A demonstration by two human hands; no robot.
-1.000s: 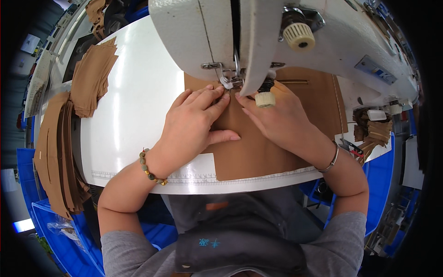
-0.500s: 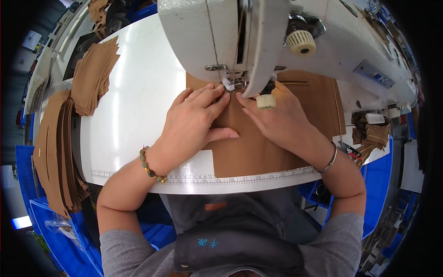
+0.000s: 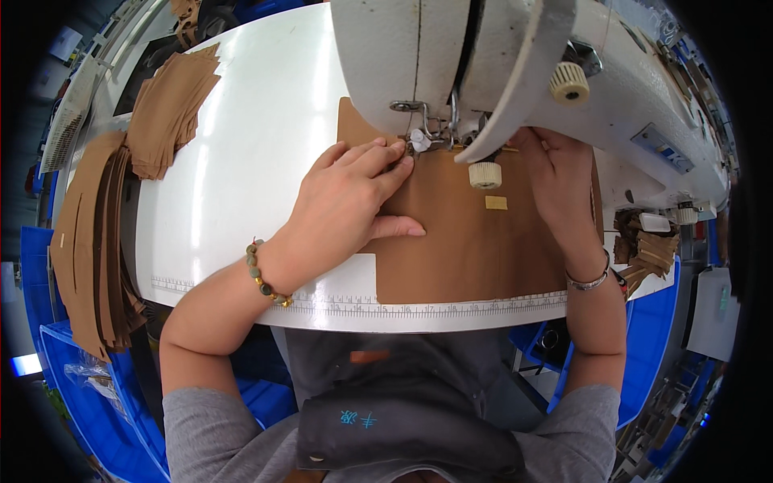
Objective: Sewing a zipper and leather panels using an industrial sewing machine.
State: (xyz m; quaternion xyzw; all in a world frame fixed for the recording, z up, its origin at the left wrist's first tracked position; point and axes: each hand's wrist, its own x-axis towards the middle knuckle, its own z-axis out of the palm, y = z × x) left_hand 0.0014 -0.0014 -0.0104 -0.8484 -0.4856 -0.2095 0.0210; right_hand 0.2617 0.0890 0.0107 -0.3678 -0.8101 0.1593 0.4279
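Note:
A brown fabric piece (image 3: 451, 258) lies flat on the white table under the head of a sewing machine (image 3: 386, 56). My left hand (image 3: 350, 193) rests on its left part, palm down with the thumb stretched out. Those fingertips are beside the presser foot (image 3: 420, 142). Toward the right, my right hand (image 3: 564, 181) has its fingers curled and pinched on the fabric by a slit-like line; the machine's arm partly covers the fingertips. A small yellow patch (image 3: 496, 203) shows on the fabric between my hands.
Stacks of brown pieces (image 3: 88, 241) lie at the left, with more pieces (image 3: 173, 113) behind. A printed ruler (image 3: 346, 304) runs along the table's front edge. Blue bins (image 3: 88, 402) stand below at both sides. Brown scraps (image 3: 648, 249) lie at the right.
My right hand has moved right, away from the presser foot, and its fingers have curled in. The yellow patch has come into sight. My left hand stays on the fabric.

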